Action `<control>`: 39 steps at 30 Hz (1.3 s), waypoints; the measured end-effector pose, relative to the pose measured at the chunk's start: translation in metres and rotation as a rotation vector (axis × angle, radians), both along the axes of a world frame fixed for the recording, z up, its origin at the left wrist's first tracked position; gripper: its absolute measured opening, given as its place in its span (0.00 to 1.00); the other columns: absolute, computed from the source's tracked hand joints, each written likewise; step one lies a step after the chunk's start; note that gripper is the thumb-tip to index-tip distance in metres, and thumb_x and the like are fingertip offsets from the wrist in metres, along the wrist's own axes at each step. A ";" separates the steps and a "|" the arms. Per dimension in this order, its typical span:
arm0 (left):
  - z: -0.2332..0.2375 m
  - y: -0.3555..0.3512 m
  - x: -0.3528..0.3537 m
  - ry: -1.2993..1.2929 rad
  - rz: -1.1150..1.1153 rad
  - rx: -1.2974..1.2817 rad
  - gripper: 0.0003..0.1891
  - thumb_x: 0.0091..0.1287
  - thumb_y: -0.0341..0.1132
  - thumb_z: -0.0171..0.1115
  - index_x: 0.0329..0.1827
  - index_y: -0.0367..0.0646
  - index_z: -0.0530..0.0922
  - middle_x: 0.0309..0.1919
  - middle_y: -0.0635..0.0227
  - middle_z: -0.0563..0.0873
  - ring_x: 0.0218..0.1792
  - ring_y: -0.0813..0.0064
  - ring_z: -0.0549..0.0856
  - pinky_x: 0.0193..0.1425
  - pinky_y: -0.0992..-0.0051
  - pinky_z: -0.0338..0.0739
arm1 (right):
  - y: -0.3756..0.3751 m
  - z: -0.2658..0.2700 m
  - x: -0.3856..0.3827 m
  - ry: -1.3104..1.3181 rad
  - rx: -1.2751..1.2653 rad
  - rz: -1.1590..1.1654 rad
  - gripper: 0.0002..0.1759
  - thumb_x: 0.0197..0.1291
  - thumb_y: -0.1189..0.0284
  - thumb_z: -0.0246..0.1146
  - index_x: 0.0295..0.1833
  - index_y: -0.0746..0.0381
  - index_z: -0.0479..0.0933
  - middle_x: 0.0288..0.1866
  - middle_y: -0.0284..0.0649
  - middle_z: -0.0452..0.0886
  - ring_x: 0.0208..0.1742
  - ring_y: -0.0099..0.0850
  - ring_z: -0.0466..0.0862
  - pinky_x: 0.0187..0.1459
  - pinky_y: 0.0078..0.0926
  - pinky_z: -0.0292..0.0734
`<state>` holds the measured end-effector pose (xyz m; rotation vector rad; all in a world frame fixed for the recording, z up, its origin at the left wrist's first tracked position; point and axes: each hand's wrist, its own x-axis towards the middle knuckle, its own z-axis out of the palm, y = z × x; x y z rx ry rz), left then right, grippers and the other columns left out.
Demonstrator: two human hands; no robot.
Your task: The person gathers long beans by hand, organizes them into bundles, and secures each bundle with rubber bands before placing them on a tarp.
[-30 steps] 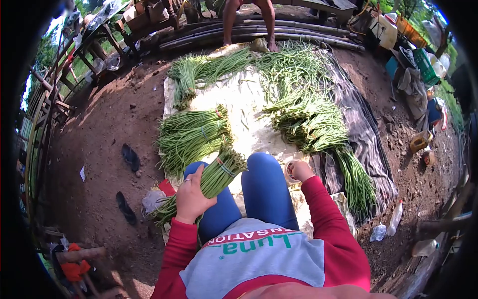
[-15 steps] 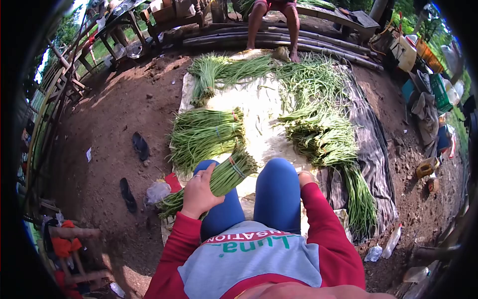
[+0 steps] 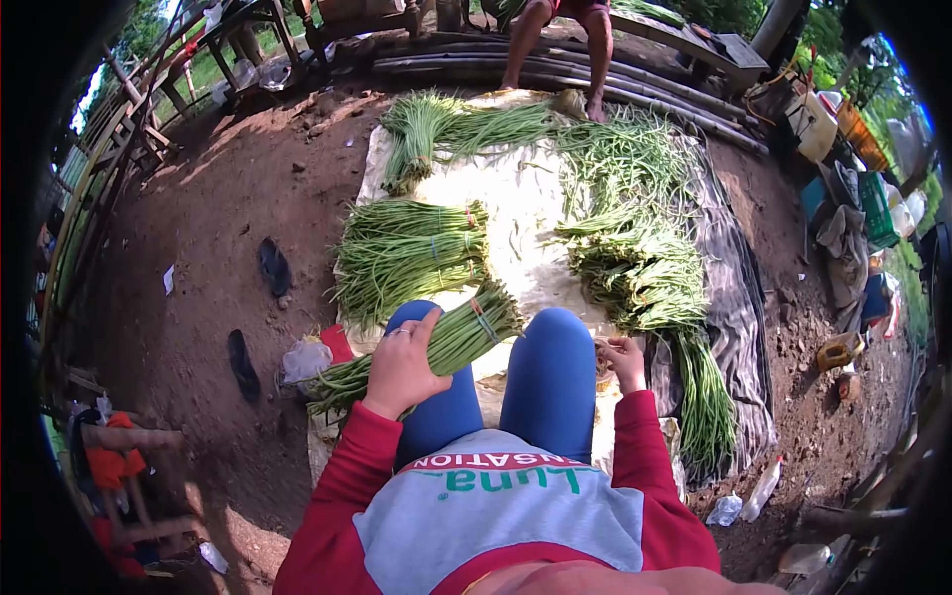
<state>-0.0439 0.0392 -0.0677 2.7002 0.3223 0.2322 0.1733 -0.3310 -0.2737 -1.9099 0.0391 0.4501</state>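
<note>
My left hand (image 3: 405, 367) is wrapped over a bundle of long green beans (image 3: 466, 332) that lies across my left thigh, with a band near its cut end. Beside my right knee, my right hand (image 3: 623, 361) is closed, its fingers pinched on something small I cannot make out. Tied bean bundles (image 3: 412, 253) lie on the pale sheet (image 3: 521, 218) beyond my left knee. Another pile of beans (image 3: 645, 273) is beyond my right knee, with loose beans (image 3: 630, 159) farther off.
A person's bare legs (image 3: 600, 59) are at the far edge, by bamboo poles (image 3: 446, 67). Dark slippers (image 3: 243, 365) and a plastic bag (image 3: 305, 360) lie on the left. Bottles (image 3: 764, 488) and a yellow jug (image 3: 839, 351) are on the right.
My right hand has come up from beside the right knee, its fingers now in view and pinched. My left hand stays on the bundle, which has shifted slightly.
</note>
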 end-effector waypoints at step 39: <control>-0.004 0.043 -0.039 -0.148 -0.062 -0.423 0.43 0.37 0.41 0.82 0.61 0.38 0.77 0.51 0.53 0.86 0.53 0.54 0.86 0.60 0.64 0.79 | 0.201 0.106 -0.010 -0.448 -0.215 1.225 0.64 0.40 0.52 0.82 0.79 0.59 0.53 0.75 0.56 0.65 0.77 0.50 0.63 0.75 0.51 0.55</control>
